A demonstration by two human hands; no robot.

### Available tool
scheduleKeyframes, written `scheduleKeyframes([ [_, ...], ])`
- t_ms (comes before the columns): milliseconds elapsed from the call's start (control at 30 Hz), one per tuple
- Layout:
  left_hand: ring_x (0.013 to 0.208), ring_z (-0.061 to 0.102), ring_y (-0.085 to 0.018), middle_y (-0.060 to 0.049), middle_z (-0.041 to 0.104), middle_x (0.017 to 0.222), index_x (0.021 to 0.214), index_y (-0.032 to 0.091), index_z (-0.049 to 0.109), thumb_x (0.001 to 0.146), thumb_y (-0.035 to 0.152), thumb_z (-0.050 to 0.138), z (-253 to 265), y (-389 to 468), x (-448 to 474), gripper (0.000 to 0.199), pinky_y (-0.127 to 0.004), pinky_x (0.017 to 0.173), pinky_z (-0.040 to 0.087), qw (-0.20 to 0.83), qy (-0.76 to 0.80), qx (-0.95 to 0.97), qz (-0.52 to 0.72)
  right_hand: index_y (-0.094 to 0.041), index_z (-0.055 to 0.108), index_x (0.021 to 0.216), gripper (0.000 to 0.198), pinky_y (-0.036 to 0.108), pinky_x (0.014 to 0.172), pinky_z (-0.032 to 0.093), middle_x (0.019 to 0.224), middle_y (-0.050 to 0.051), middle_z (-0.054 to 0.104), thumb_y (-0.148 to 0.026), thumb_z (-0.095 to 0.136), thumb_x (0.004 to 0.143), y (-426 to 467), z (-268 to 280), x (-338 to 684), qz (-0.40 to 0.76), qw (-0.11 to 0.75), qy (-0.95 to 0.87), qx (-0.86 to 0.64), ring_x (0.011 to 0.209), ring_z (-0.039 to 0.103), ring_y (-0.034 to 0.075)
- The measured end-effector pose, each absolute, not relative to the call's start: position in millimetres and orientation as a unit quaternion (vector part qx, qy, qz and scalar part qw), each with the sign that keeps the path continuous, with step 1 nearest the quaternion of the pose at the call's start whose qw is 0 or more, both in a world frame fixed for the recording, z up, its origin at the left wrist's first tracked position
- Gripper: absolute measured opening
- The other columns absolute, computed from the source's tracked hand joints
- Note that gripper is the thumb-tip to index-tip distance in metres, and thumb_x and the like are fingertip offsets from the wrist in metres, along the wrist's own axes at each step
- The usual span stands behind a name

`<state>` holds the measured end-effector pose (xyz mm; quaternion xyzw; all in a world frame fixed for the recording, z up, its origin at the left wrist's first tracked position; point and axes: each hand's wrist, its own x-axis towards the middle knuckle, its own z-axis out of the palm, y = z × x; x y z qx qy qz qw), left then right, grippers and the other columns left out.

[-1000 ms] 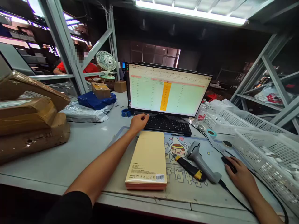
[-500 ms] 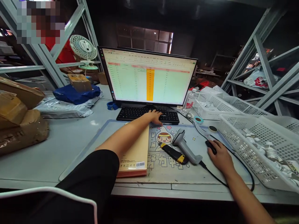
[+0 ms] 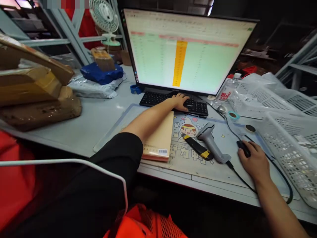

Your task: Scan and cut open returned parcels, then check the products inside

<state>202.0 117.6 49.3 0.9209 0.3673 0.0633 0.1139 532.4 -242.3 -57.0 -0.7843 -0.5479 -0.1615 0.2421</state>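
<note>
While left hand (image 3: 181, 100) touches keyboard (image 3: 173, 101), right hand (image 3: 255, 161) covers mouse (image 3: 243, 148).

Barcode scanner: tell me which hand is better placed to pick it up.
Right, probably. The right hand rests on the mouse beside the barcode scanner; the left hand is on the keyboard, farther off.

Grey table (image 3: 86, 122), metal shelving (image 3: 71, 33), dim room

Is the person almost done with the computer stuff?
Hard to tell. A sheet is open on the monitor. Left hand rests on the keyboard, right hand on the mouse. The scanner and tan box lie untouched.
</note>
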Motion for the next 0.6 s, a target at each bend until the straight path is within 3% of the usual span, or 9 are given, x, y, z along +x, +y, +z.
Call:
scheduleKeyframes([
  [67,0.15,0.04,-0.042,-0.022,0.051,0.159,0.149,0.012,0.058,0.086,0.043,0.076,56.8,118.1,190.5,0.072,-0.058,0.124,0.032,0.114,0.331,0.926,0.144,-0.02,0.07,0.143,0.057,0.053,0.109,0.054,0.146,0.016,0.065,-0.05,0.055,0.097,-242.8,-55.9,533.5,-0.163,0.243,-0.55,-0.782,0.128,0.064,0.038],
  [133,0.129,0.058,-0.035,-0.018,0.069,0.129,0.123,0.012,0.071,0.096,0.041,0.067,66.3,110.8,173.9,0.04,-0.05,0.115,0.042,0.132,0.319,0.91,0.229,-0.018,0.07,0.144,0.06,0.054,0.109,0.053,0.146,0.018,0.065,-0.051,0.054,0.097,-243.3,-53.8,533.3,-0.162,0.242,-0.555,-0.779,0.129,0.064,0.039],
  [167,0.119,0.063,-0.032,-0.014,0.071,0.113,0.11,0.012,0.072,0.1,0.043,0.063,71.4,103.2,163.9,0.034,-0.048,0.11,0.044,0.141,0.321,0.898,0.266,-0.017,0.07,0.144,0.06,0.054,0.109,0.053,0.146,0.019,0.064,-0.051,0.054,0.097,-243.8,-52.6,532.6,-0.162,0.242,-0.556,-0.778,0.129,0.064,0.04],
  [233,0.106,0.067,-0.027,-0.009,0.068,0.093,0.092,0.012,0.069,0.105,0.053,0.057,80.8,80.9,141.2,0.045,-0.046,0.102,0.046,0.154,0.33,0.874,0.323,-0.016,0.07,0.144,0.06,0.053,0.11,0.052,0.146,0.02,0.064,-0.05,0.055,0.098,-244.9,-50.0,530.5,-0.159,0.241,-0.557,-0.779,0.13,0.064,0.04],
  [333,0.1,0.068,-0.023,-0.006,0.063,0.09,0.087,0.011,0.066,0.105,0.067,0.05,86.8,35.5,100.6,0.062,-0.041,0.093,0.047,0.192,0.316,0.853,0.369,-0.016,0.071,0.144,0.057,0.051,0.113,0.051,0.146,0.02,0.064,-0.048,0.058,0.099,-245.9,-48.7,527.9,-0.163,0.242,-0.554,-0.78,0.13,0.064,0.038],
  [600,0.088,0.071,-0.023,-0.007,0.061,0.086,0.115,0.015,0.073,0.106,0.079,0.006,58.8,-94.2,-5.4,0.093,-0.034,0.071,0.052,0.408,0.399,0.674,0.468,-0.004,0.072,0.139,0.066,0.055,0.117,0.049,0.134,0.028,0.07,-0.055,0.062,0.098,-245.5,-39.3,539.8,-0.217,0.28,-0.591,-0.725,0.131,0.066,0.04],
])
